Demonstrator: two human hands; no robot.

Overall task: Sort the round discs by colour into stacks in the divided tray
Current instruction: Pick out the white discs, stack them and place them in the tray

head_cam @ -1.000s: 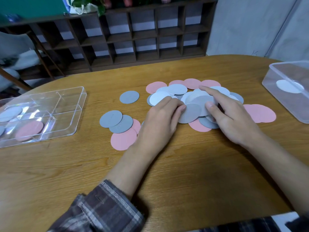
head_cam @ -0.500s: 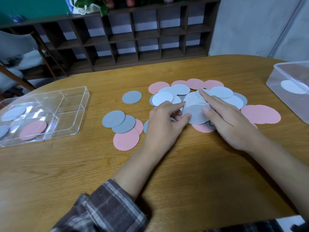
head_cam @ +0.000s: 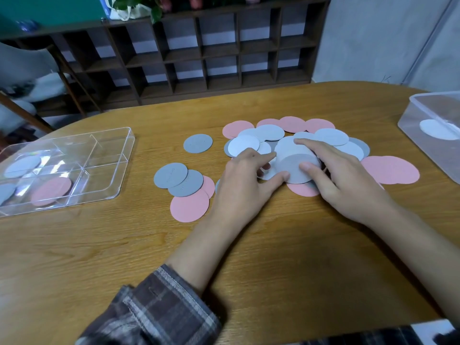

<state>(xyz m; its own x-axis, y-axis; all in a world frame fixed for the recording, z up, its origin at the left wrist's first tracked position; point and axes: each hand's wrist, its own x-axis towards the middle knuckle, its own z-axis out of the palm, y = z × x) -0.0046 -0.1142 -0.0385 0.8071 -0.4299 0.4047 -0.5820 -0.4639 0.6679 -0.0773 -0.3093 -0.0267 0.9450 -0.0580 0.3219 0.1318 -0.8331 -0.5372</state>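
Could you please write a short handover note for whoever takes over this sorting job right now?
Hands: left hand and right hand together grip a small stack of grey discs at the pile.
Done: the divided tray, far left, holds a pink disc and a few pale discs in separate compartments.
Left: most discs, pink, grey and white, lie loose on the table.
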